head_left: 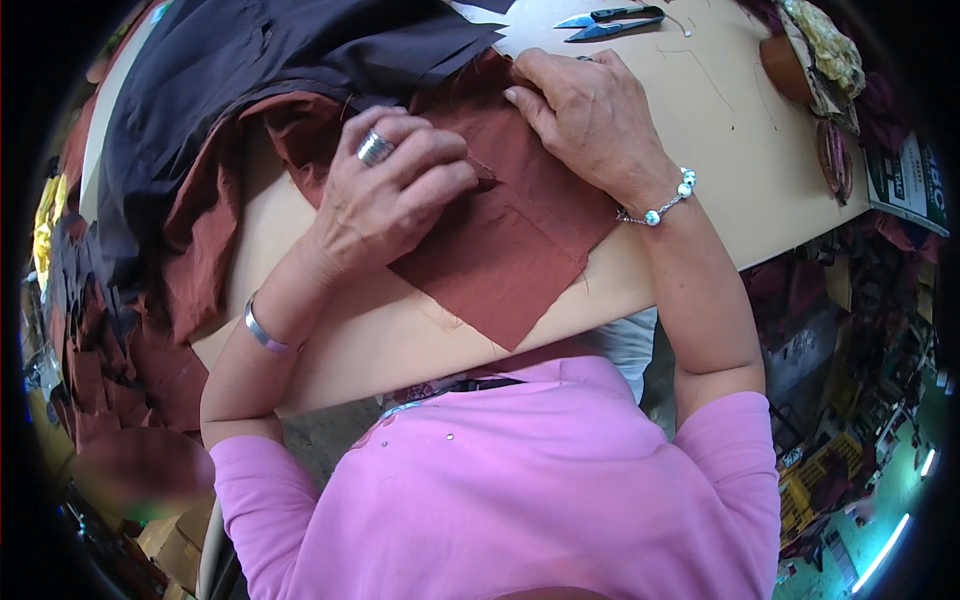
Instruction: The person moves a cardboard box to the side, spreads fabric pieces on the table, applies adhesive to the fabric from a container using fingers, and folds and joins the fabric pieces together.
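Note:
A rust-brown piece of fabric lies over the front part of the table, one corner pointing at my body. My left hand, with a wide ring, is closed over its middle, the fingers curled and pinching a fold; the fingertips are partly hidden. At the cloth's upper right edge, my right hand grips the fabric between curled fingers and thumb. Dark, nearly black fabric joins or overlaps the brown cloth behind my left hand; which of the two I cannot tell.
Thread snips lie at the table's far side. The pale table has loose threads on it. Cloth strips hang at the left edge. A brown container and a bag stand at the right, near a printed box.

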A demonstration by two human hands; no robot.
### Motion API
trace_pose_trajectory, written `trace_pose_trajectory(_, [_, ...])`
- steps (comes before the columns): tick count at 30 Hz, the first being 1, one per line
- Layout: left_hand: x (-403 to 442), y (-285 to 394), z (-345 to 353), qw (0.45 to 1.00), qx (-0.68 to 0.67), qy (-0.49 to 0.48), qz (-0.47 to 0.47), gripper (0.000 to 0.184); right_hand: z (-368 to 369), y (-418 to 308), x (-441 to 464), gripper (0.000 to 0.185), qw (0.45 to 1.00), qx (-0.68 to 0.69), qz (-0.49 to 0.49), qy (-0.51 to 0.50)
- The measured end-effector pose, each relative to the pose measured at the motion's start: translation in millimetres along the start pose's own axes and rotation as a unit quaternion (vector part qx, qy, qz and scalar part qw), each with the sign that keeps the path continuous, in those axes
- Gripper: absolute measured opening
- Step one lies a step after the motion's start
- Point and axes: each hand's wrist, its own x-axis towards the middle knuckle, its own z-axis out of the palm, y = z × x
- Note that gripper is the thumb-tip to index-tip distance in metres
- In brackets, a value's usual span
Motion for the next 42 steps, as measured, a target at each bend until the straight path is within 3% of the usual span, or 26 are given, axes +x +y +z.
trace_pose_trajectory(3, [-6,10,-5,0.999,-0.019,-0.028,0.018,0.035,1,0,0,0.012,1.0,0.013,0.012,-0.003])
trace_pose_trajectory(5, [-3,20,-11,0.995,-0.073,-0.064,-0.036,0.038,0,0,0,0.012,1.0,0.017,0.008,-0.001])
trace_pose_trajectory(12, [-15,2,-4,0.995,0.048,0.0,-0.083,0.031,1,-1,1,0.012,1.0,0.011,0.008,-0.001])
trace_pose_trajectory(15, [-18,-4,-11,0.974,0.038,-0.011,-0.221,0.03,0,-1,0,0.014,1.0,0.014,0.006,0.002])
trace_pose_trajectory(21, [-22,-33,-14,0.97,0.014,-0.019,-0.241,0.029,-1,-5,-1,0.013,1.0,-0.009,0.024,-0.013])
trace_pose_trajectory(24, [-21,-36,-17,0.965,0.035,-0.042,-0.257,0.027,-18,1,-2,0.015,0.996,-0.046,0.02,0.076])
trace_pose_trajectory(27, [-22,-37,-16,0.964,0.033,-0.047,-0.259,0.027,-76,34,8,0.025,0.974,-0.097,0.053,0.198])
trace_pose_trajectory(29, [-22,-35,-15,0.965,0.024,-0.043,-0.257,0.028,-123,60,9,0.033,0.943,-0.206,0.083,0.246])
trace_pose_trajectory(30, [-22,-33,-16,0.965,0.023,-0.043,-0.257,0.028,-139,83,7,0.039,0.918,-0.269,0.162,0.241])
trace_pose_trajectory(32, [-20,-30,-17,0.965,0.023,-0.039,-0.26,0.029,-158,145,-1,0.058,0.897,-0.326,0.192,0.228])
trace_pose_trajectory(34, [-19,-30,-17,0.965,0.011,-0.041,-0.259,0.029,-168,179,-10,0.079,0.906,-0.27,0.281,0.166])
trace_pose_trajectory(36, [-17,-25,-24,0.961,0.005,-0.056,-0.269,0.029,-166,209,-18,0.082,0.932,-0.037,0.327,0.152])
trace_pose_trajectory(37, [-19,-29,-21,0.963,0.025,-0.054,-0.263,0.03,-169,193,-17,0.079,0.93,-0.019,0.339,0.143])
trace_pose_trajectory(40, [-23,-35,-9,0.975,0.06,-0.017,-0.213,0.033,-166,206,-19,0.078,0.942,-0.057,0.294,0.151])
trace_pose_trajectory(41, [-24,-37,-5,0.975,0.076,-0.009,-0.208,0.032,-172,207,-17,0.076,0.934,-0.187,0.286,0.099])
trace_pose_trajectory(42, [-22,-37,-6,0.975,0.058,-0.016,-0.214,0.031,-166,197,-19,0.071,0.912,-0.303,0.229,0.152])
